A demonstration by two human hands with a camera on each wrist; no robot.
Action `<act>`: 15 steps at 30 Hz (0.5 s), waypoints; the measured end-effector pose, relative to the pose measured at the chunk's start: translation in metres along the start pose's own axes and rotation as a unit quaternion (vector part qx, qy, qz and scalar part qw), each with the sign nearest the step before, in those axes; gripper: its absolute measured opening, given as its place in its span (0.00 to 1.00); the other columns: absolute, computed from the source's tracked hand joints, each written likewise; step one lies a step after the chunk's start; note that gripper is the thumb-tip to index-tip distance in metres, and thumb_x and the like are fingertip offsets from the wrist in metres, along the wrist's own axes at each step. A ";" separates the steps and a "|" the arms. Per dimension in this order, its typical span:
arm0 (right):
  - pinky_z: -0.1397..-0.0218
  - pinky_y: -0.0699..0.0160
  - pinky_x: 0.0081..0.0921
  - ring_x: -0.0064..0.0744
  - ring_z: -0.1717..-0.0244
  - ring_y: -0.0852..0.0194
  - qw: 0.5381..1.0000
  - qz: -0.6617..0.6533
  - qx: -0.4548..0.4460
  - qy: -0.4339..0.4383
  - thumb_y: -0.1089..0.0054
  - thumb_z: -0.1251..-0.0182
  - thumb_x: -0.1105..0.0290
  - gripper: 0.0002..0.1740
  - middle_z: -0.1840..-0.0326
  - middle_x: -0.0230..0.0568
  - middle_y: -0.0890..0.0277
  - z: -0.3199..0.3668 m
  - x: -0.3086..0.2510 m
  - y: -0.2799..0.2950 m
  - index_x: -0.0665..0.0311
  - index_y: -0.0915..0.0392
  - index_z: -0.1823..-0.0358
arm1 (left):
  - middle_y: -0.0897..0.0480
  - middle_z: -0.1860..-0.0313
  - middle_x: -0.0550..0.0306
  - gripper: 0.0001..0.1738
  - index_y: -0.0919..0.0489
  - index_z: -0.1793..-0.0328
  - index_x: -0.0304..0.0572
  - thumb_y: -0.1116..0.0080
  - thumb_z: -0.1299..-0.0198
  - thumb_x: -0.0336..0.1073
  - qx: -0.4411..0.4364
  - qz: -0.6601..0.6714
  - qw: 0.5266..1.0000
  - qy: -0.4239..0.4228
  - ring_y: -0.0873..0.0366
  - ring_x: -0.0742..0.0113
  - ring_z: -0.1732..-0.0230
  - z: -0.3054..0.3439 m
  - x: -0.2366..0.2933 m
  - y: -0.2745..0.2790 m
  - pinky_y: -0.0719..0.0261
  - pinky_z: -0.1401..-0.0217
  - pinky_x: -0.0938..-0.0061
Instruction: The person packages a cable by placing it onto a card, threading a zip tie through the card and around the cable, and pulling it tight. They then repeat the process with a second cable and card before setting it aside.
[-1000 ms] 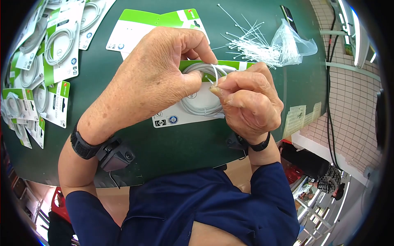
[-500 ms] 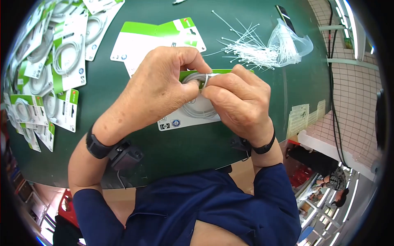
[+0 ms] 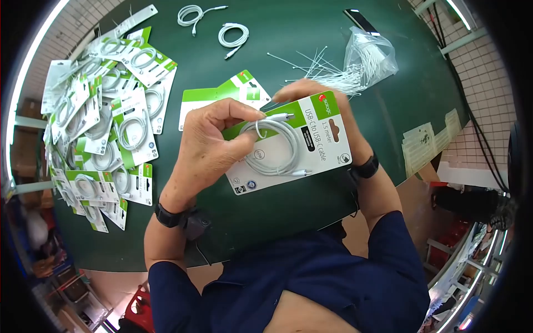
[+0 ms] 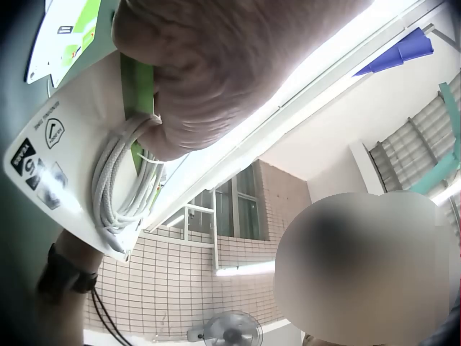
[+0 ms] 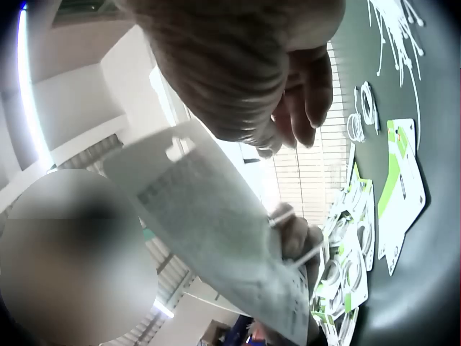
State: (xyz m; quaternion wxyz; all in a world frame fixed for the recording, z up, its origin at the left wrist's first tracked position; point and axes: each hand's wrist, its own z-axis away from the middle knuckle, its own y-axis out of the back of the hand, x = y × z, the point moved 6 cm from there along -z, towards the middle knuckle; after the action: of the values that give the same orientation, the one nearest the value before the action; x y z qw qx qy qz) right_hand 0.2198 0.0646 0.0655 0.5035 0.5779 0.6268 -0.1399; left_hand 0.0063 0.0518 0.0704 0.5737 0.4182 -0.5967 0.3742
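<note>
A green and white retail card [image 3: 327, 139] for a USB-C cable is held up over the table, tilted, printed face upward. On its front lies a coiled white USB-C cable [image 3: 291, 147], bound near the top by a white cable tie [image 3: 260, 129]. My left hand [image 3: 214, 141] pinches the card and coil at the left, thumb across the front. Behind the card's upper edge is my right hand [image 3: 308, 87], partly hidden in the head view. The right wrist view shows its fingers [image 5: 317, 94] loosely bent beside the card's hang-hole end, with nothing visible in them.
Many carded cables [image 3: 132, 130] are heaped on the left of the green table [image 3: 266, 227]. Flat cards [image 3: 194, 100] lie beyond my hands. Two loose cable coils [image 3: 233, 36] are at the back. Loose cable ties [image 3: 333, 80], a plastic bag [image 3: 383, 53] and a phone [image 3: 361, 22] sit at right.
My right hand has left the cable tie at the coil and moved behind the card. The card is now raised and more of its front shows. My left hand keeps its pinch.
</note>
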 end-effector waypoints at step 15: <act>0.59 0.16 0.25 0.30 0.61 0.15 0.985 -0.156 -0.059 -0.040 0.25 0.33 0.67 0.16 0.57 0.37 0.16 0.013 0.019 -0.028 0.63 0.16 0.47 | 0.08 0.51 0.53 0.16 0.11 0.52 0.34 0.34 0.45 0.13 -0.026 -0.128 0.987 -0.093 0.10 0.69 0.51 0.015 0.012 -0.020 0.14 0.41 0.75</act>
State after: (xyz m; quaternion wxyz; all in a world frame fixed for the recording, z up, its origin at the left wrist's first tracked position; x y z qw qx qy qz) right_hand 0.2050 0.0576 0.0329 0.5336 0.4362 0.6956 -0.2029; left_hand 0.0194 0.0302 0.0810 0.5697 0.5089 -0.5985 0.2413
